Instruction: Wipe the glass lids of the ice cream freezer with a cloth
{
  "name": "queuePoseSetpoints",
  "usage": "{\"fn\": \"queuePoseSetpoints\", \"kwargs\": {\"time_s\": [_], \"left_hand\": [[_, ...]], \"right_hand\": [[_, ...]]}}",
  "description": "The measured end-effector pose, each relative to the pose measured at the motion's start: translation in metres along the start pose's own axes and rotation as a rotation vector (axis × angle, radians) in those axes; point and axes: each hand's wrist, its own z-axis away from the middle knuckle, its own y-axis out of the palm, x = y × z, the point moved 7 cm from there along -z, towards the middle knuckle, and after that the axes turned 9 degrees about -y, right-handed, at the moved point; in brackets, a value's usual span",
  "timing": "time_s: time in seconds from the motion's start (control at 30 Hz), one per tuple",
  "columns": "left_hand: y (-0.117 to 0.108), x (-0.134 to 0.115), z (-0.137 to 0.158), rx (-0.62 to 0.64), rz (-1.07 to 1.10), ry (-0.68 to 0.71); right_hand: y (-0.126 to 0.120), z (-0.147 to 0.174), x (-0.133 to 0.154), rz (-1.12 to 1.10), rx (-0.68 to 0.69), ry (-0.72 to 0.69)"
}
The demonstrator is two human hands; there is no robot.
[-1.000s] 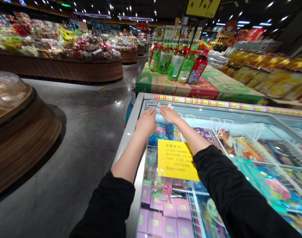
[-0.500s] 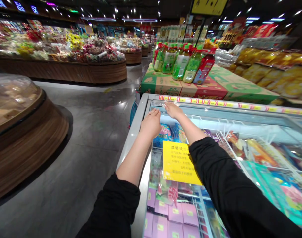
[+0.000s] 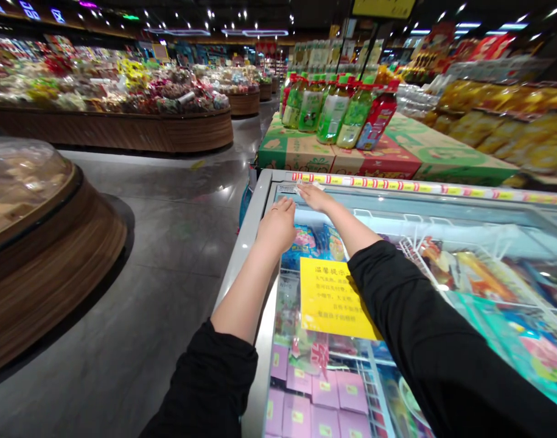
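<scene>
My left hand (image 3: 277, 226) lies flat with fingers stretched out on the glass lid of a chest freezer (image 3: 235, 267), at its left rim near the far corner. My right hand (image 3: 315, 198) is at the far rim, beside a small printed label (image 3: 286, 189). Its fingers press on a thin white tissue or cloth (image 3: 321, 186), mostly hidden under them. A yellow notice (image 3: 328, 298) with printed characters is on the glass, partly covered by my right sleeve. Through the glass show pink-purple boxes (image 3: 324, 389), blue packets (image 3: 304, 238) and a wire divider (image 3: 372, 395).
A strip of price tags (image 3: 383, 184) runs along the far rim. Beyond it, green and red drink bottles (image 3: 335, 115) stand on cartons (image 3: 315, 159). To the left are a grey floor (image 3: 168, 243), a rounded wooden display stand (image 3: 54, 267) and a larger display (image 3: 182, 131) of packaged goods.
My right hand has slid slightly left along the far rim, toward the corner label. My left hand stays in about the same place on the glass. The view has shifted a little.
</scene>
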Motion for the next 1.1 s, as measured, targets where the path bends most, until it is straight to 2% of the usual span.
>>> {"fn": "queuePoseSetpoints", "kwargs": {"time_s": [0.17,0.3,0.4,0.5,0.6,0.7,0.9,1.0,1.1], "left_hand": [[0.0,0.001,0.0,-0.008,-0.003,0.006],[0.001,0.0,0.0,-0.012,-0.035,0.008],[0.0,-0.004,0.003,-0.035,-0.065,0.042],[-0.002,-0.011,0.006,-0.039,-0.102,0.124],[-0.001,-0.015,0.007,-0.021,-0.127,0.173],[0.0,-0.014,0.006,-0.007,-0.122,0.165],[0.0,-0.014,0.005,0.001,-0.106,0.16],[-0.001,-0.016,0.006,-0.004,-0.108,0.159],[-0.003,-0.016,0.006,-0.014,-0.106,0.153]], "right_hand": [[-0.008,0.036,-0.023,0.051,-0.055,0.111],[-0.005,0.06,-0.019,0.073,-0.055,0.082],[-0.001,0.059,-0.007,0.06,-0.025,0.028],[0.0,0.042,-0.001,0.036,-0.003,-0.005],[-0.002,0.022,-0.006,0.009,-0.004,0.018],[-0.005,0.013,-0.018,-0.017,-0.019,0.043],[-0.013,0.048,-0.035,0.057,-0.068,0.147],[-0.01,0.067,-0.026,0.084,-0.06,0.129],[-0.005,0.071,-0.01,0.097,-0.035,0.058]]}}
